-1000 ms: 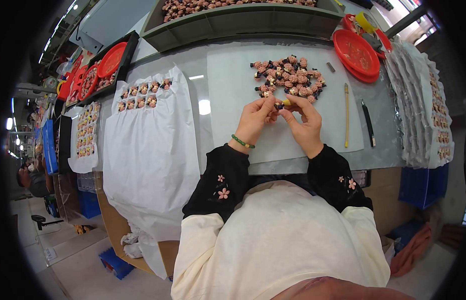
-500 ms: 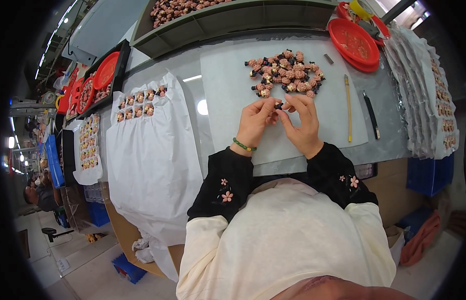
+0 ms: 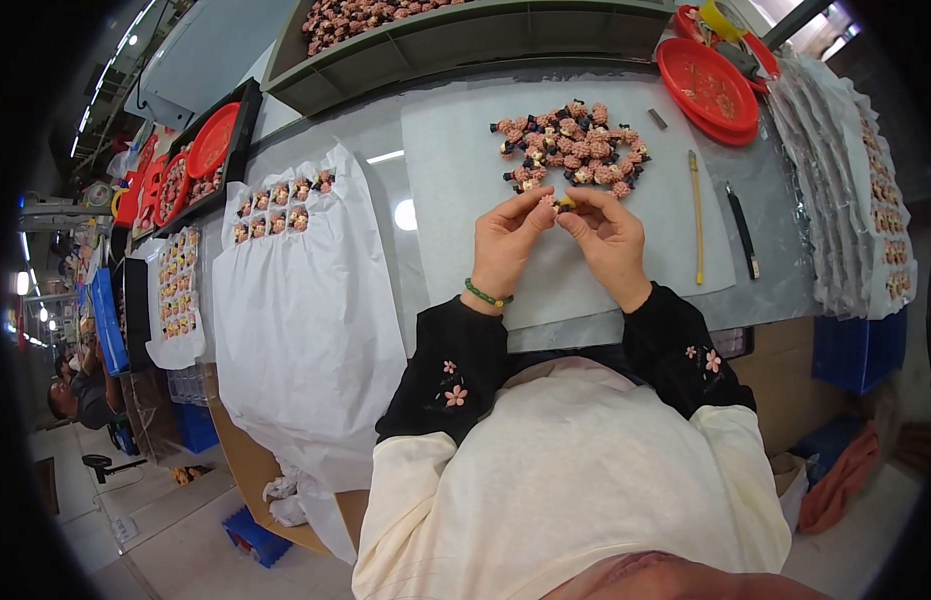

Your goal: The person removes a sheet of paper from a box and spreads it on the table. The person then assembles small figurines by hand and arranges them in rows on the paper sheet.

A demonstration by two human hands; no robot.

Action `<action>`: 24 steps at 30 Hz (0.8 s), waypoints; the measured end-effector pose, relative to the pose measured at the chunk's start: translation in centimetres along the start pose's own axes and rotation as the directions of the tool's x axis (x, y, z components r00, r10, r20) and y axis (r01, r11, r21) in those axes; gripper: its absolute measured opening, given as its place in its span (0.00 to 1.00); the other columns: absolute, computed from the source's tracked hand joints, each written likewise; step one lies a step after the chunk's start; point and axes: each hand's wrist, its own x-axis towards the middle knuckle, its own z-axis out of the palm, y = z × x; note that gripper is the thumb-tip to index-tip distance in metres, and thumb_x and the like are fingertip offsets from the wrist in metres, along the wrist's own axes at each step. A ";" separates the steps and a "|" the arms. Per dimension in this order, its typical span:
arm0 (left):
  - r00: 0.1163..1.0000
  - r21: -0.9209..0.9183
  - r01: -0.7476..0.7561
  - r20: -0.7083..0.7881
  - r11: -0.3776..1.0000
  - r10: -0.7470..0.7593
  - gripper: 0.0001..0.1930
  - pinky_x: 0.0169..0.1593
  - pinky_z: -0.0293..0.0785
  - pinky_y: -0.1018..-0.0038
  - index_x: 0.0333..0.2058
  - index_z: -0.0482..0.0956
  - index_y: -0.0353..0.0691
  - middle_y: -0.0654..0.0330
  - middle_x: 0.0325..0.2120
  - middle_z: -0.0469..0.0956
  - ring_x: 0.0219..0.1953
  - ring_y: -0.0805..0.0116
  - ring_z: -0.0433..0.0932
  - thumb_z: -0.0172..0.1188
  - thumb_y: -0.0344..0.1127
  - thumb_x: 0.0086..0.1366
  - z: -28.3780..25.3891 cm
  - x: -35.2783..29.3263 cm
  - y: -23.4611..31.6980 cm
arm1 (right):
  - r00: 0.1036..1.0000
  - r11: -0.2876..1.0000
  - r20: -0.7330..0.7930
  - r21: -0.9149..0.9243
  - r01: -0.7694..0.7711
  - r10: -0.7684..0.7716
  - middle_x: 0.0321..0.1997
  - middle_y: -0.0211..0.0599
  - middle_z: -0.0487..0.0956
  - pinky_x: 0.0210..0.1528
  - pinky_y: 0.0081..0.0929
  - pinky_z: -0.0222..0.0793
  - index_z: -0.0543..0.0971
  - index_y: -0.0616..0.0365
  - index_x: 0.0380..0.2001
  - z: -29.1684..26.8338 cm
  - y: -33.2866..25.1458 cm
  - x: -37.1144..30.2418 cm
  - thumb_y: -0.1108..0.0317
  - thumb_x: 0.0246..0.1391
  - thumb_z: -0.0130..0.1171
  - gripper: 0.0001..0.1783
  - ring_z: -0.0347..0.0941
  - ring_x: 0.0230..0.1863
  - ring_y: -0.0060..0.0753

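Observation:
Between my fingertips is a tiny pink figurine (image 3: 551, 203) with a bit of yellow on its right side. My left hand (image 3: 508, 240), with a green bead bracelet at the wrist, pinches its pink part. The thumb and fingers of my right hand (image 3: 611, 240) close on the yellow side. Fingers cover much of the piece. Just beyond my hands lies a heap of similar figurines (image 3: 576, 140), pink with dark and cream parts, on a white sheet (image 3: 451, 200).
To the left, a white-papered tray (image 3: 296, 310) carries rows of figurines. A grey bin (image 3: 466, 45) stands at the back. On the right are a thin wooden-handled tool (image 3: 697, 220), a black pen-like tool (image 3: 743, 235), red dishes (image 3: 701, 80) and stacked plastic trays (image 3: 826, 180).
The figurine has been turned between my fingers; its dark part showed before, now pink and yellow do. My right hand has shifted slightly right and its fingers have come down onto the piece.

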 end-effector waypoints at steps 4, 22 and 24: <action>0.993 -0.100 0.112 0.035 0.989 -0.109 0.15 0.39 0.70 0.81 0.44 0.71 0.31 0.59 0.35 0.75 0.34 0.75 0.73 0.53 0.30 0.59 -0.4 0.0 -0.3 | 0.998 0.999 -0.052 -0.019 0.036 -0.037 0.37 0.35 0.73 0.40 0.18 0.68 0.70 0.64 0.41 0.3 -0.2 -0.1 0.78 0.46 0.57 0.16 0.71 0.36 0.23; 0.976 -0.321 0.219 0.055 0.922 -0.212 0.14 0.35 0.70 0.78 0.42 0.69 0.31 0.58 0.33 0.72 0.34 0.69 0.73 0.43 0.35 0.64 -0.5 0.3 1.2 | 0.901 0.476 0.129 -0.813 0.336 -0.415 0.37 0.36 0.72 0.41 0.30 0.63 0.74 0.58 0.35 -0.6 -0.8 6.5 0.73 0.38 0.59 0.15 0.67 0.40 0.39; 0.974 -0.342 0.224 0.053 0.913 -0.219 0.14 0.32 0.69 0.80 0.41 0.70 0.31 0.58 0.33 0.71 0.33 0.70 0.72 0.42 0.35 0.64 -0.5 0.6 0.8 | 0.914 0.403 0.136 -0.866 0.297 -0.381 0.38 0.35 0.71 0.45 0.34 0.59 0.75 0.57 0.33 -0.7 -0.2 7.6 0.70 0.38 0.59 0.14 0.63 0.44 0.42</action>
